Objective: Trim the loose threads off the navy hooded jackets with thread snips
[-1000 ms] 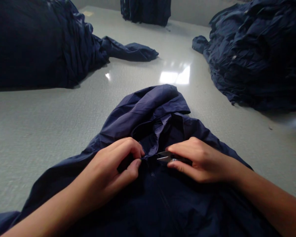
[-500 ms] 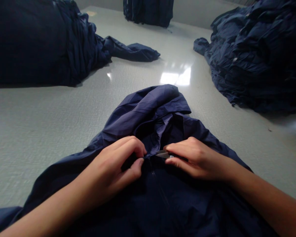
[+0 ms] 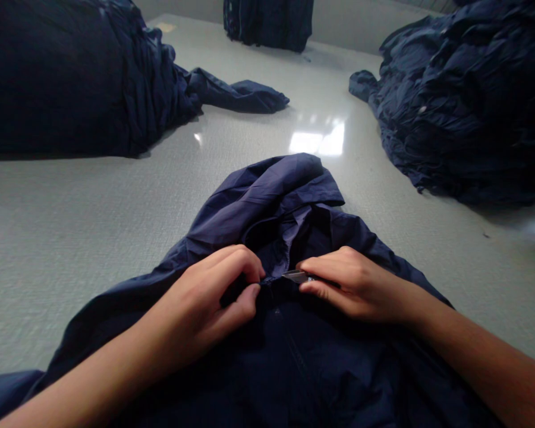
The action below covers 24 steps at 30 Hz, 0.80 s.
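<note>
A navy hooded jacket (image 3: 267,190) lies spread before me, its hood pointing away and its front zipper (image 3: 294,351) running toward me. My left hand (image 3: 223,291) pinches the fabric at the top of the zipper, below the hood opening, between thumb and fingers. From the right, my right hand (image 3: 348,282) grips small thread snips (image 3: 295,276), their metal blades pointing left at the same spot. The blade tips sit close to the pinched fabric; whether they touch it I cannot tell. The handle of the snips is mostly hidden in my palm.
On the pale, glossy table (image 3: 116,208) a large dark blue garment stack (image 3: 62,83) stands at the left, with a sleeve (image 3: 249,96) trailing from it. A crumpled garment heap (image 3: 463,107) rises at the right. Another dark bundle (image 3: 267,24) stands at the far end.
The blades of the snips have come closer together, and their tips sit slightly farther right from the pinched fabric. My left hand keeps its pinch in the same place.
</note>
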### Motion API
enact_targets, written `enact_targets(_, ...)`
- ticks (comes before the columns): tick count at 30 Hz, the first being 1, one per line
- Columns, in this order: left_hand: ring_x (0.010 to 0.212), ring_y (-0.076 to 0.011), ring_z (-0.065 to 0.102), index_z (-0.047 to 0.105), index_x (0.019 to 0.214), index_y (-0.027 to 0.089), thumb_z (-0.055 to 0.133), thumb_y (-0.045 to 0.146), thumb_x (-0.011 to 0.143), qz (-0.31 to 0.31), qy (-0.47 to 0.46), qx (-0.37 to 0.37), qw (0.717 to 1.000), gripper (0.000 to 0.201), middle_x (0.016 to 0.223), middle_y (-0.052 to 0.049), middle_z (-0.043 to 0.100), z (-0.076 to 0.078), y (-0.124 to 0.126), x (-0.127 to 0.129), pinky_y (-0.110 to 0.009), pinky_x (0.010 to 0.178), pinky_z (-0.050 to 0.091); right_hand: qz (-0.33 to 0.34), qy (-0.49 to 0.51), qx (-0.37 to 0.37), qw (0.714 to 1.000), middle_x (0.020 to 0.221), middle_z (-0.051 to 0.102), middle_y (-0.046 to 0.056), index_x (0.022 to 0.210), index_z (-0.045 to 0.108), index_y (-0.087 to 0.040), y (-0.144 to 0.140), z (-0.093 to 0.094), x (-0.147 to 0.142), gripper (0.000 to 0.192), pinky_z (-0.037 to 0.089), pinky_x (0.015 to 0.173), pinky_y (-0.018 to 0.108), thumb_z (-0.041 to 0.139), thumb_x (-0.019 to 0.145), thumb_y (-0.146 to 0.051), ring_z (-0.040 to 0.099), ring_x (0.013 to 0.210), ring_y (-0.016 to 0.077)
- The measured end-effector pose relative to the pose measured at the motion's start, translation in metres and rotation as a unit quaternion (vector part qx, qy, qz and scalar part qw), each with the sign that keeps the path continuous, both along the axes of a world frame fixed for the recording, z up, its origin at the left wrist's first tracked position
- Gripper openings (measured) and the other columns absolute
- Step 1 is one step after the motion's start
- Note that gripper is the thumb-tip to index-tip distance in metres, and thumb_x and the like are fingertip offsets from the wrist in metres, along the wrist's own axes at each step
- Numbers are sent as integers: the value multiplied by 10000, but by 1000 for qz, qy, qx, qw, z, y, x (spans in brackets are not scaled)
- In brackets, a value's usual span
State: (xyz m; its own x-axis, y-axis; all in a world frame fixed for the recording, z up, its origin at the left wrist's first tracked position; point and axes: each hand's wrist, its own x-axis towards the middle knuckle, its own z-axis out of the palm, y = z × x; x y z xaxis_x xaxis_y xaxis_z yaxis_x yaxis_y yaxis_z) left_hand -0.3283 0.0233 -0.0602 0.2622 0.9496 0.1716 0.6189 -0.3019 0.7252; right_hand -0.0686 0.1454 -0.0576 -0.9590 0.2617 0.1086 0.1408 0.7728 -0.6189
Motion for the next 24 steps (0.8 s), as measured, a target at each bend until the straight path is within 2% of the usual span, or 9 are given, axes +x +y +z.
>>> enact_targets(4, 919, -170, 681, 595, 973, 227, 528, 243, 1034, 9, -6, -4, 1000, 92, 1017, -30, 714, 0, 0, -1, -272, 808, 547, 0, 2, -23, 1000, 823, 712, 65, 995, 688, -143, 1, 1, 2, 253, 432, 672, 299, 529, 1120, -296, 654, 722, 165)
enact_targets(8, 881, -175, 683, 631, 989, 224, 515, 294, 1054, 31, -10, -29, 999, 151, 989, -30, 729, 0, 0, -1, -280, 772, 542, -17, 13, -40, 999, 907, 762, 76, 1085, 701, -151, 2, 2, 5, 225, 455, 687, 286, 545, 1112, -311, 675, 752, 162)
enact_targets(13, 859, -172, 688, 641, 988, 228, 506, 313, 1056, 40, -17, -35, 998, 174, 972, -17, 737, 0, 0, -1, -282, 753, 531, -28, 22, -29, 999, 926, 771, 75, 1082, 705, -152, 1, 2, 6, 198, 469, 693, 274, 602, 1086, -322, 672, 751, 159)
enact_targets(18, 864, -175, 693, 645, 996, 228, 494, 340, 1062, 52, -21, -47, 997, 199, 985, -23, 745, 3, -1, 1, -274, 718, 523, -19, 12, -30, 999, 866, 713, 51, 1068, 687, -140, 2, 1, 4, 189, 448, 692, 273, 606, 1084, -311, 639, 740, 152)
enact_targets(24, 884, -180, 696, 641, 1001, 227, 489, 326, 1054, 44, -24, -44, 998, 189, 989, -25, 746, 3, -1, 0, -289, 771, 537, -13, 15, -44, 999, 871, 695, 46, 1081, 663, -154, 3, 0, 0, 167, 434, 690, 277, 609, 1086, -312, 614, 740, 152)
